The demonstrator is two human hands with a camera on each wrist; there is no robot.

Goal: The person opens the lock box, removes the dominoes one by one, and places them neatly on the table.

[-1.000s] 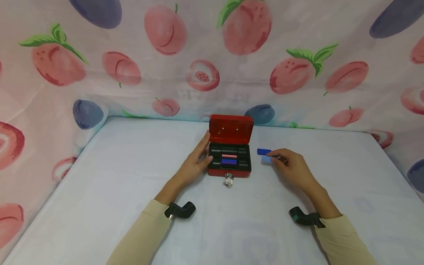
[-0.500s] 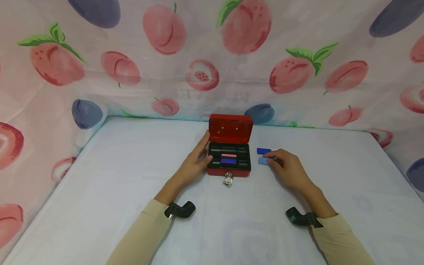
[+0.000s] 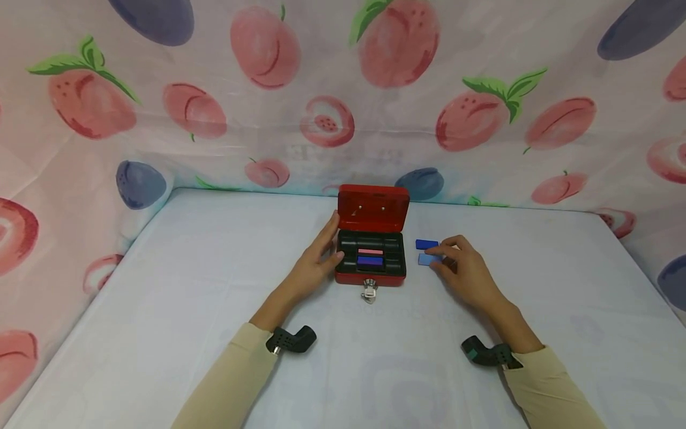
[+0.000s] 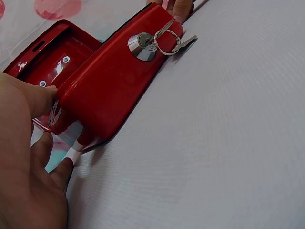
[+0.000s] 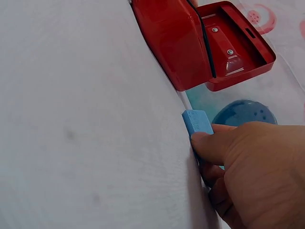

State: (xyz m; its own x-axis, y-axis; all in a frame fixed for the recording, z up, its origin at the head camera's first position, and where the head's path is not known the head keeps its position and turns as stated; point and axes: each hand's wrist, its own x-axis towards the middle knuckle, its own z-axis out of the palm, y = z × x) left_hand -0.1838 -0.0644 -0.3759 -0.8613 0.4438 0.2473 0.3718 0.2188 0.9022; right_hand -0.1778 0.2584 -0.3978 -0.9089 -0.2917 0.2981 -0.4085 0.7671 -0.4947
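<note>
A small red cash box [image 3: 343, 279] stands with its lid [image 3: 373, 208] raised and its black tray [image 3: 395, 266] showing. My left hand [image 3: 309, 271] rests along the box's left side, thumb at the rim and fingers stretched towards the hinge. In the left wrist view, the thumb touches the box's corner, with the other fingers beside the wall. To the right of the box, my right hand [image 3: 467, 271] pinches a light blue eraser [image 5: 197, 121] between thumb and fingers, close over the table. A dark blue eraser [image 3: 426, 244] lies just behind it.
One pink piece [image 3: 370, 252] and a blue-violet piece [image 3: 370, 261] lie in the tray's middle compartment. Keys [image 4: 185, 44] on a ring hang from the lock [image 4: 142, 46] on the box's front. A fruit-patterned cloth [image 3: 327, 161] rises behind the white table [image 3: 343, 363].
My right hand has shifted slightly left with the light blue eraser, bringing it a little nearer the box. The left hand and the box stay in place.
</note>
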